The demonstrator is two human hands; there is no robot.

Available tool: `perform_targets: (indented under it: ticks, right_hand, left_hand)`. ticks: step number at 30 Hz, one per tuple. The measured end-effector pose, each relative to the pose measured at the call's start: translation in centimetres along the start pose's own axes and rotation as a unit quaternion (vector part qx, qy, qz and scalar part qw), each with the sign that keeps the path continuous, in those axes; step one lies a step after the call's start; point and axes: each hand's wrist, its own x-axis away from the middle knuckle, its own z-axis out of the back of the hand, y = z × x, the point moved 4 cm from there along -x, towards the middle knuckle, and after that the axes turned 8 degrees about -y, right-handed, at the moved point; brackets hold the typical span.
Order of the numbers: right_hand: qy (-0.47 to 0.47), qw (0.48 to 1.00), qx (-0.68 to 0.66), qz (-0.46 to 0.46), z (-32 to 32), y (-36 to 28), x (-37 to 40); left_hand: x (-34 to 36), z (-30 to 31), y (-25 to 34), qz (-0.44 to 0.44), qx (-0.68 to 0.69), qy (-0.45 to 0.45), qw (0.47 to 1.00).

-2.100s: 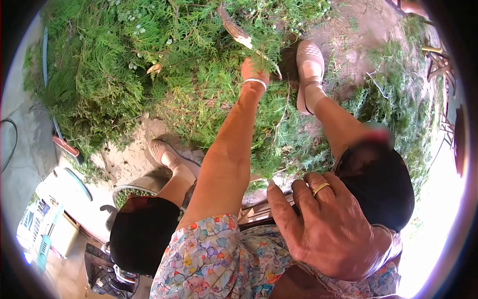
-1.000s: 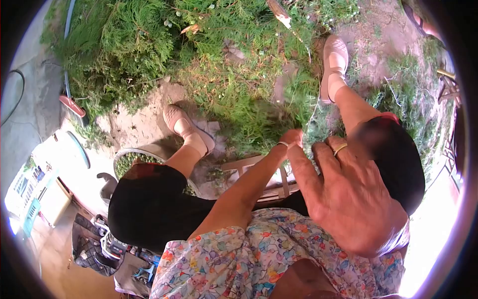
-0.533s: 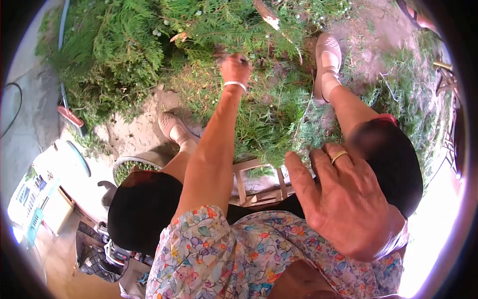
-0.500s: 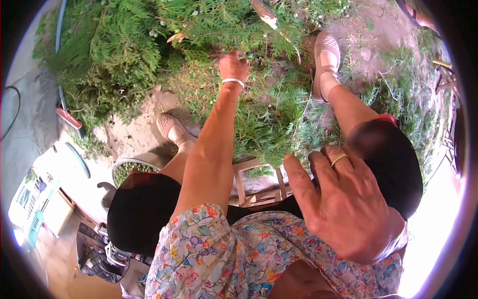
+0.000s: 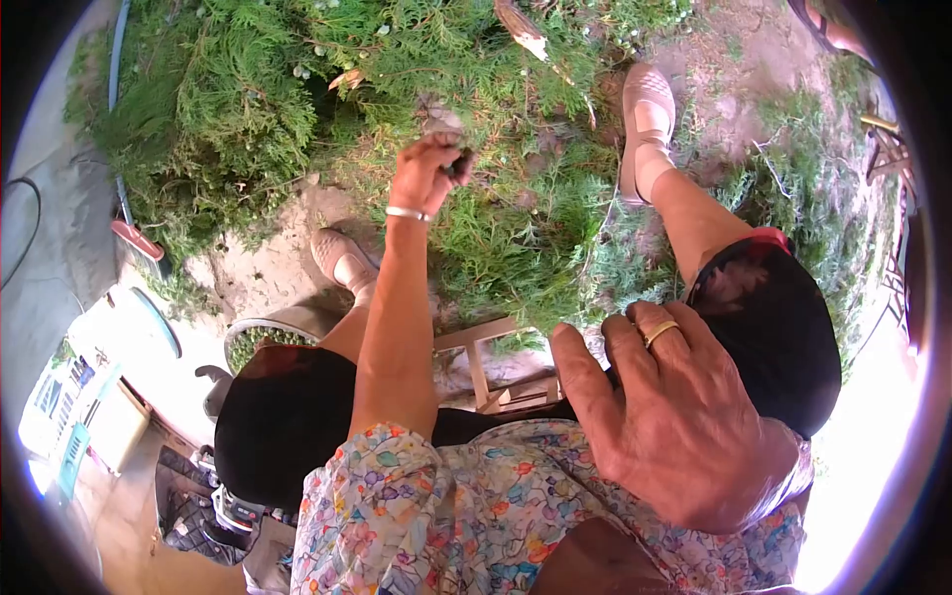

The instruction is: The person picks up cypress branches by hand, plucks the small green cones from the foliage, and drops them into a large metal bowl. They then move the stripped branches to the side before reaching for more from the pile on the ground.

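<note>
**Conifer branches: left hand plucking at the heap**

Conifer branches [image 5: 248,109] lie cut and piled on the sandy ground in front of the seated person, spreading from the far left across to between the two feet. The left hand [image 5: 428,174] is lifted just above the near edge of the pile, fingers clenched around a small dark piece [image 5: 458,162] of the foliage. It is too small to tell whether it is a cone or a twig tip. A pale bracelet [image 5: 407,212] sits on that wrist. The right hand [image 5: 674,426] is released, fingers spread and holding nothing, close to the camera over the right thigh, a gold ring [image 5: 660,331] on one finger.

By the look of it, the step in hand is picking: one bit is gripped and drawn clear of the greenery. A round basin [image 5: 260,319] with small green bits in it stands on the ground beside the left knee, partly hidden by the leg. If the piece belongs there, the move calls for swinging the arm back and to the left, past the knee, and opening the fingers over the rim.

The left shoe [image 5: 342,258] lies between the heap and the basin, so the hand would have to pass over it. A wooden stool [image 5: 496,372] shows between the legs. A thick cut stub [image 5: 521,30] juts from the pile at the far side, near the right shoe [image 5: 645,109]. A red-handled tool [image 5: 134,238] and a thin blue hose [image 5: 117,59] lie at the left edge, well apart from either hand.
</note>
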Motion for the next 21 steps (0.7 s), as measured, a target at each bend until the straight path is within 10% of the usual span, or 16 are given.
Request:
perform_targets:
  ticks: [4,8,10,11,14,21]
  right_hand:
    - [-0.053,0.997,-0.064,-0.003,0.0,-0.6,0.0]
    - [-0.044,0.999,-0.008,-0.028,-0.7,-0.3,0.1]
    - [-0.047,0.998,0.0,-0.032,-0.5,-0.4,0.2]
    - [-0.048,0.998,0.007,-0.032,-0.4,-0.5,0.2]
    - [-0.054,0.998,0.013,-0.03,-0.3,-0.5,0.3]
    - [-0.046,0.998,0.014,-0.041,0.0,-0.3,1.1]
  left_hand:
    - [3.8,0.6,1.0,0.0,0.071,0.102,0.992]
    - [4.5,7.2,0.2,0.018,-0.176,0.283,0.943]
    - [5.7,11.0,-1.1,0.031,-0.661,0.374,0.65]
    - [6.7,11.5,-3.1,0.089,-0.692,0.363,0.617]
    - [9.1,4.8,-7.9,0.267,-0.672,0.274,0.634]
    - [9.6,-8.9,-18.9,0.324,-0.549,0.167,0.752]
